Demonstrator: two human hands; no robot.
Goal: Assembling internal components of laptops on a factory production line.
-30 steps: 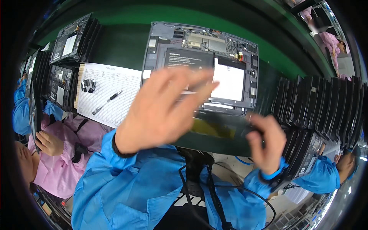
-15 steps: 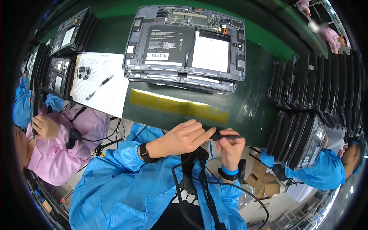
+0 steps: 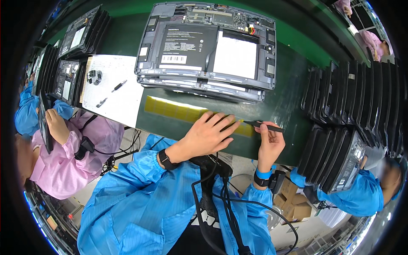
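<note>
Yellow strip (image 3: 180,111), partly under the left hand (image 3: 209,134): work looks under way, not finished.

The left hand lies palm down, fingers spread; just to its right, the right hand (image 3: 270,144) pinches a black pointed tool (image 3: 272,127), tip at the strip's right part (whether it has caught anything, I cannot tell). Most of the strip appears flat on the dark green bench (image 3: 155,121), so much seems left. Beyond the hands sits a stack of opened devices (image 3: 187,46); left of them, a printed sheet (image 3: 127,104) with a pen (image 3: 119,86); right, upright dark panels (image 3: 359,91). Co-workers in pink (image 3: 63,174) and blue (image 3: 352,193) flank the bench.
</note>
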